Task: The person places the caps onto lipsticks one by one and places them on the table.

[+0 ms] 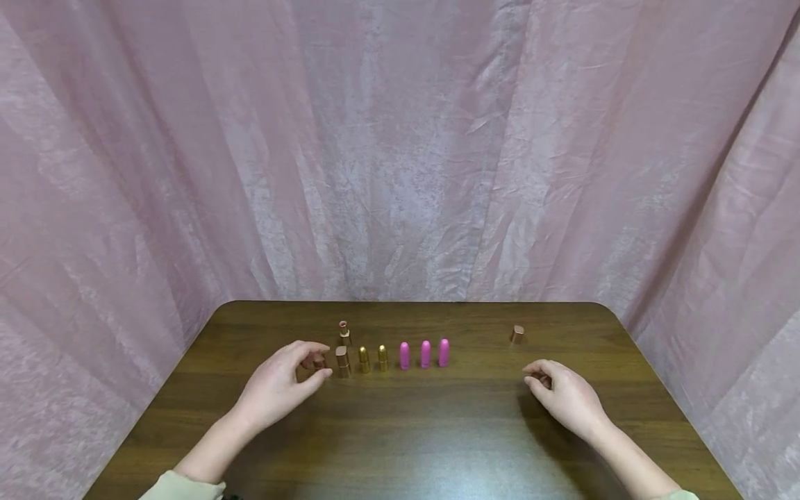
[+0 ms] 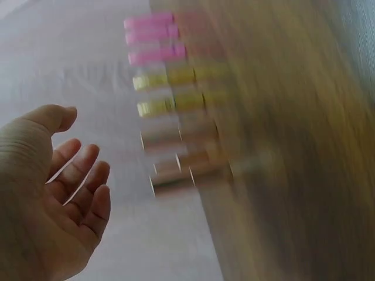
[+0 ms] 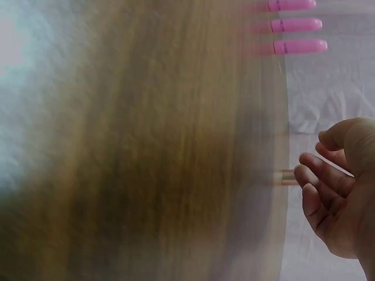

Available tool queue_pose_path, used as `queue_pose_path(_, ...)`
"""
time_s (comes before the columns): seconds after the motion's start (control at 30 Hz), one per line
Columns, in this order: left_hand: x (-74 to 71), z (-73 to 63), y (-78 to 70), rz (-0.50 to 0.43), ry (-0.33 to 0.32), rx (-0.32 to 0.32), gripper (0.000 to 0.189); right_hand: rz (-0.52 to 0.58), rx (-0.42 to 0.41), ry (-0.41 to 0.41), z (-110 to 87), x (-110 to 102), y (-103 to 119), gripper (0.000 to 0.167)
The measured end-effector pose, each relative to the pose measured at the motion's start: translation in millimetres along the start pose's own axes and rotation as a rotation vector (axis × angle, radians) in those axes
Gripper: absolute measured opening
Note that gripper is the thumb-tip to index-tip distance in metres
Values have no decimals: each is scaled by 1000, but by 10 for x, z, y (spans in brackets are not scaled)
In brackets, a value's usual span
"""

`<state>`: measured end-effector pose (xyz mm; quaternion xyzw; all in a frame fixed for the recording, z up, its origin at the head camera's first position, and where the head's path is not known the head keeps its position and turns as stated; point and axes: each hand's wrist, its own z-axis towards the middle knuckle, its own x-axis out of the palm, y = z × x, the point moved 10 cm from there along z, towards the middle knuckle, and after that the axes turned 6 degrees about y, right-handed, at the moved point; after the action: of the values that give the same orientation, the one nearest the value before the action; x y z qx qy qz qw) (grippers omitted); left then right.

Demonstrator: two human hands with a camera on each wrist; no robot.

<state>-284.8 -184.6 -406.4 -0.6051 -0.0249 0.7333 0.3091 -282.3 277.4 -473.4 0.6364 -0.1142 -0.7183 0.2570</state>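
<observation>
My left hand (image 1: 284,382) hovers at the left end of a row of lipstick tubes, thumb and fingers apart. A copper lipstick (image 1: 319,362) shows partly behind its fingers; in the left wrist view nothing lies in the palm. Beside it stands another copper lipstick (image 1: 342,362), and behind that an uncapped copper lipstick tube (image 1: 345,335). Two gold bullet-shaped tubes (image 1: 382,358) and three pink ones (image 1: 426,354) continue the row rightward. My right hand (image 1: 565,397), loosely curled and holding nothing, is over the right side, nearest a small copper cap (image 1: 517,335).
All the tubes stand upright on a brown wooden table (image 1: 425,430) with rounded far corners. Pink curtains (image 1: 400,153) hang behind the table and along both sides. Both wrist views are partly blurred.
</observation>
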Motion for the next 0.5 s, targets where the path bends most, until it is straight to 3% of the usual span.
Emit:
queue_pose_path(0.23, 290, -112, -637, 81, 54, 210, 38, 4, 46, 1, 129, -75, -174, 19)
queue_pose_path(0.5, 734, -325, -1193, 170, 94, 495, 40, 0, 116, 19, 357, -113, -326, 28)
